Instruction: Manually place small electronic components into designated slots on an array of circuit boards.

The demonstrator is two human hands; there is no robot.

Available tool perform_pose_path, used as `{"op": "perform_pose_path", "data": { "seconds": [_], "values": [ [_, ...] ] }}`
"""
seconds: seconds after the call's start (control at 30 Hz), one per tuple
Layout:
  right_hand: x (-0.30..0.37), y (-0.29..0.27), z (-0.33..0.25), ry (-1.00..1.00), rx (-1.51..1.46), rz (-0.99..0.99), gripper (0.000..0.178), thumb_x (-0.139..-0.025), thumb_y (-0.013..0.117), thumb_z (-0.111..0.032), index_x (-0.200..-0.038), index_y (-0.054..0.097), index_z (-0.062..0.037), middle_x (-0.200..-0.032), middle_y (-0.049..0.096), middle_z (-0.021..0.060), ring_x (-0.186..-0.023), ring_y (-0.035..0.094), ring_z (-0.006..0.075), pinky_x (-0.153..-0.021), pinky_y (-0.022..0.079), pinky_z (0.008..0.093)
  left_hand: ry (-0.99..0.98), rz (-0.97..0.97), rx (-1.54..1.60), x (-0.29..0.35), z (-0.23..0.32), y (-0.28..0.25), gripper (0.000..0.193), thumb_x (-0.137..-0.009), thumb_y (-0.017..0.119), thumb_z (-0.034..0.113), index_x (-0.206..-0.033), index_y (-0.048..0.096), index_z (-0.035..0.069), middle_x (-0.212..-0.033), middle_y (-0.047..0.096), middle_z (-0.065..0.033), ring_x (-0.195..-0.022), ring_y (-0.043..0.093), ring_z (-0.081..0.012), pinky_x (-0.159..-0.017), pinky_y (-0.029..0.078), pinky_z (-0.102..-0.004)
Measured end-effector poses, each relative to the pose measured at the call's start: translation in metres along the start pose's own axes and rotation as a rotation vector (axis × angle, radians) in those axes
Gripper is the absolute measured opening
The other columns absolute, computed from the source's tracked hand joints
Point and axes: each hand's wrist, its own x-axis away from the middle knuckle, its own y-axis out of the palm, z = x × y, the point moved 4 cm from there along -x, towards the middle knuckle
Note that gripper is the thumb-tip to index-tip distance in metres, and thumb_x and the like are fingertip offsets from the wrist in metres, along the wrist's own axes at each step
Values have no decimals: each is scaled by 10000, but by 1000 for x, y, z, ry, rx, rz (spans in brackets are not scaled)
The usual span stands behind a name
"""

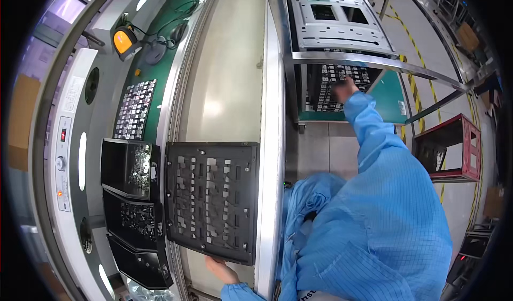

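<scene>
A black rectangular fixture tray with rows of small grey metal parts lies across the pale conveyor surface. My left hand is at its lower edge, gripping it, with the fingertips hidden under the tray. My right arm stretches up to the metal rack, where my right hand is over a dark board covered with rows of small black and silver parts. A dark blur sits at its fingertips, so what they hold, if anything, cannot be made out.
Three black bins with small parts line the conveyor's left. Beyond them are a sheet of parts on a green mat and an orange-and-black scanner. A silver panel lies on the metal rack; a red-framed crate stands right.
</scene>
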Motion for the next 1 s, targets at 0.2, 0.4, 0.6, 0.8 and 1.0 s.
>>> {"op": "perform_pose_path", "data": {
  "seconds": [0.2,0.4,0.6,0.8,1.0],
  "values": [
    [5,-10,-41,-106,82,225,612,-809,627,-581,-1003,589,-2,-854,677,162,-658,637,248,-527,526,289,59,92,135,-5,-1,25,480,-989,355,375,-1239,486,-13,-1096,457,-57,-916,465,-125,-855,390,-269],
    [13,-55,-29,-360,-104,86,286,-904,614,-217,-1133,542,-60,-1106,609,179,-966,630,294,-755,562,380,32,11,122,-15,-21,20,524,-985,352,362,-1328,415,-29,-1315,357,-98,-1182,426,-186,-1006,356,-329],
    [83,-126,85,-233,-275,-185,176,-919,548,-77,-1089,580,-46,-1100,633,111,-1058,590,232,-944,489,390,-32,66,222,-1,-12,14,355,-977,410,324,-1131,519,24,-888,497,-28,-775,489,-119,-698,430,-261],
    [175,-207,112,-98,-98,-462,201,-918,549,-109,-1102,599,-48,-1090,650,102,-1033,603,224,-864,518,355,1,-134,489,-4,-19,23,232,-973,425,279,-1036,496,68,-712,444,-4,-579,425,-110,-526,363,-264],
    [263,-22,78,91,-104,-1228,400,-810,609,-64,-1195,517,-8,-1064,637,173,-815,671,259,-692,570,341,55,-23,462,0,-13,9,403,-944,446,269,-1288,381,68,-798,518,-40,-592,475,-124,-529,377,-263]
  ]
}}
